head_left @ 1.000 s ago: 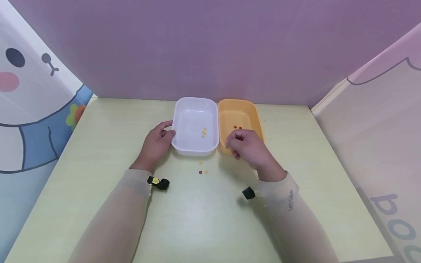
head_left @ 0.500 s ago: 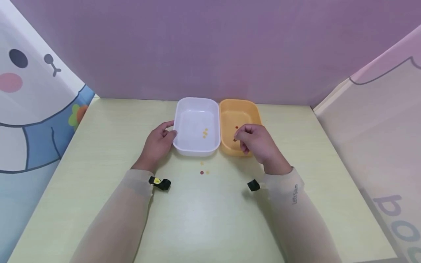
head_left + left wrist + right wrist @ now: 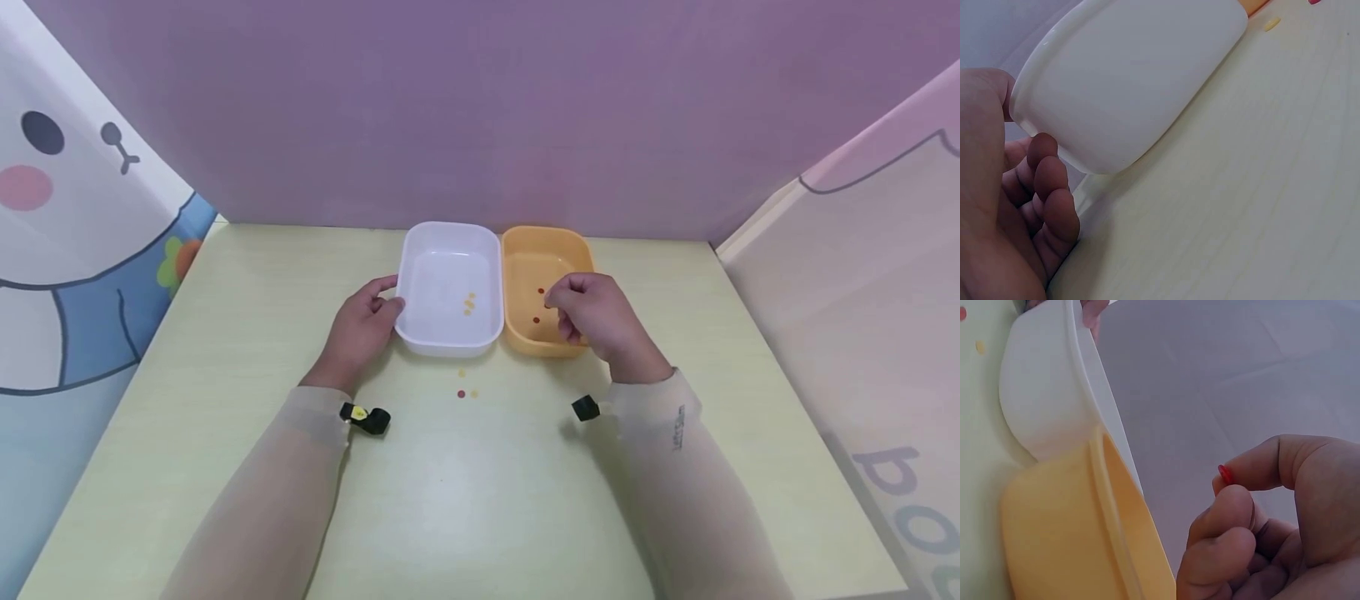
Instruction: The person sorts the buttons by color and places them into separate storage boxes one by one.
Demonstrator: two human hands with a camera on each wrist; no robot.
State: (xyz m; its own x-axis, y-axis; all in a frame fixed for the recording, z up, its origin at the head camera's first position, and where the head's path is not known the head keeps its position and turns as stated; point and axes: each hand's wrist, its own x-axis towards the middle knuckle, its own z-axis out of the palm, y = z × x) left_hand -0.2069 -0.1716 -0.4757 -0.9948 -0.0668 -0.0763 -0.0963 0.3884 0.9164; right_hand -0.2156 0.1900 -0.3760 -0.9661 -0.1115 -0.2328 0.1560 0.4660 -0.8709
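My left hand (image 3: 360,329) holds the left side of a white plastic box (image 3: 450,340), thumb and forefinger at its rim. In the left wrist view, the other fingers (image 3: 1057,212) are curled beside its wall. Over the orange-yellow box (image 3: 528,258) is my right hand (image 3: 600,312), which pinches a small red button (image 3: 1225,475) between thumb and forefinger. Red buttons (image 3: 536,320) lie in the orange-yellow box, partly hidden by this hand. Several small yellow buttons (image 3: 468,304) are grouped inside the white box.
In front of the boxes, a loose red button (image 3: 461,394) and two yellow buttons (image 3: 474,394) lie on the pale table (image 3: 442,500). A purple panel (image 3: 480,117) rises behind the boxes. Printed side panels (image 3: 847,292) flank the table.
My right hand has moved right and slightly farther away over the orange-yellow box, uncovering a red button at its near side. The left hand has stayed on the white box.
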